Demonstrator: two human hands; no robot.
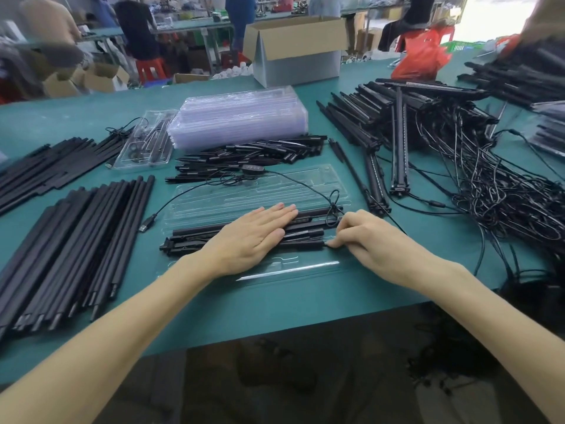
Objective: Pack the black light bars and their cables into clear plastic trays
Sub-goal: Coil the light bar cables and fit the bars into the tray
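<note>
Left hand [253,240] flat on light bars [195,237] in tray [260,194]; right hand [370,240] pinches one bar's end; controller [253,168] print unreadable; green table [305,301], cardboard box [293,47] at twelve o'clock

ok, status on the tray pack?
Left hand flat, pressing light bars into clear tray. Right hand pinches bars' right end. Cable loose across tray, USB plug off the edge.

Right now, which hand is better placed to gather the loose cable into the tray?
Probably the right hand: it pinches the light bars' right end, beside the cable's tied loop. The left hand lies flat on the bars, holding them in the clear tray.
</note>
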